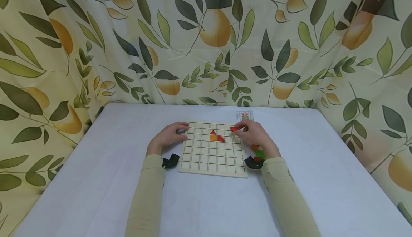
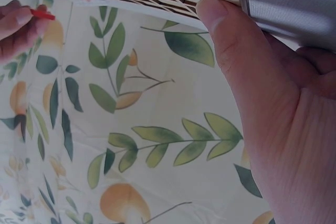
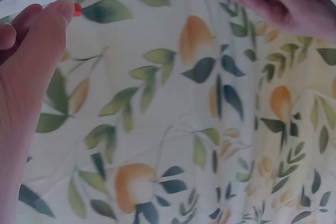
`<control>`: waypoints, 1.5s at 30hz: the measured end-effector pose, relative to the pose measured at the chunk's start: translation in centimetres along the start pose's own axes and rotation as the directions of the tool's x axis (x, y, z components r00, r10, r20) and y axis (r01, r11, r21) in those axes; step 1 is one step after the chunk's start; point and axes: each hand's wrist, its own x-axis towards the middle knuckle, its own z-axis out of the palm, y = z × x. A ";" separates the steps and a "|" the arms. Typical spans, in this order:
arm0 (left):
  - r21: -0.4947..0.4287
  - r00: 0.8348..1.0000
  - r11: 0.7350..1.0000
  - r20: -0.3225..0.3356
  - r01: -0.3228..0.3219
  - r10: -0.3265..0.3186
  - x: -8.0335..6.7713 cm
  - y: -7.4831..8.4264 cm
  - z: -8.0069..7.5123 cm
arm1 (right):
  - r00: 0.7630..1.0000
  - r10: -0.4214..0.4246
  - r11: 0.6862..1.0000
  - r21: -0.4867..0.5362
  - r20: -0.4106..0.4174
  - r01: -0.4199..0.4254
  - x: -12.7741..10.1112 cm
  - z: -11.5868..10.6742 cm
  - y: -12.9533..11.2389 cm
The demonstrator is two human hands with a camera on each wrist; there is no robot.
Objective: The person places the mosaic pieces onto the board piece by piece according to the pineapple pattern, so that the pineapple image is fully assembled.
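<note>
Now three pieces point(image 1: 216, 136) sit on the board point(image 1: 212, 165); right hand point(image 1: 254, 134) pinches a fourth point(image 1: 233, 129), left hand point(image 1: 168, 135) flat.

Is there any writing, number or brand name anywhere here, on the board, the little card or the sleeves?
None can be read.
Wooden grid board: bare squares, no letters or numbers.
Small card behind the right hand: a coloured pattern on a grid, too small to tell any text.
Right sleeve: a faint dark mark, too blurred to read.
Leaf-and-fruit cloth: print only, no words.
</note>
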 end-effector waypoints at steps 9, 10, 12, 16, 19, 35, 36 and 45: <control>-0.001 1.000 1.000 0.001 -0.001 0.001 0.1 -0.4 0.2 | 0.989 -0.140 0.989 0.066 0.054 0.136 1.8 3.8 -4.6; 0.003 1.000 1.000 0.002 -0.004 0.004 0.1 -0.4 0.2 | 0.988 -0.141 0.989 0.062 0.060 0.137 1.9 4.2 -4.9; 0.003 1.000 1.000 0.004 -0.007 0.007 0.1 -0.4 0.2 | 0.985 -0.157 0.987 0.056 0.071 0.153 2.2 4.7 -5.3; 0.006 1.000 1.000 0.007 -0.005 0.005 0.1 -0.3 0.2 | 0.982 -0.173 0.984 0.054 0.081 0.169 2.4 5.4 -5.7; 0.008 1.000 1.000 0.004 -0.011 0.011 0.1 -0.2 0.2 | 0.978 -0.192 0.981 0.053 0.076 0.189 2.4 5.7 -5.9; -0.005 1.000 1.000 0.003 -0.023 0.023 0.1 -0.3 0.2 | 0.958 -0.282 0.959 0.002 0.057 0.282 2.5 6.7 -6.4; -0.004 1.000 1.000 0.003 -0.023 0.023 0.2 -0.3 0.2 | 0.957 -0.285 0.958 0.001 0.055 0.286 2.5 6.7 -6.4; -0.002 1.000 1.000 0.007 -0.003 0.003 0.2 -0.4 0.1 | 0.951 -0.307 0.951 -0.027 0.034 0.308 2.8 6.9 -6.4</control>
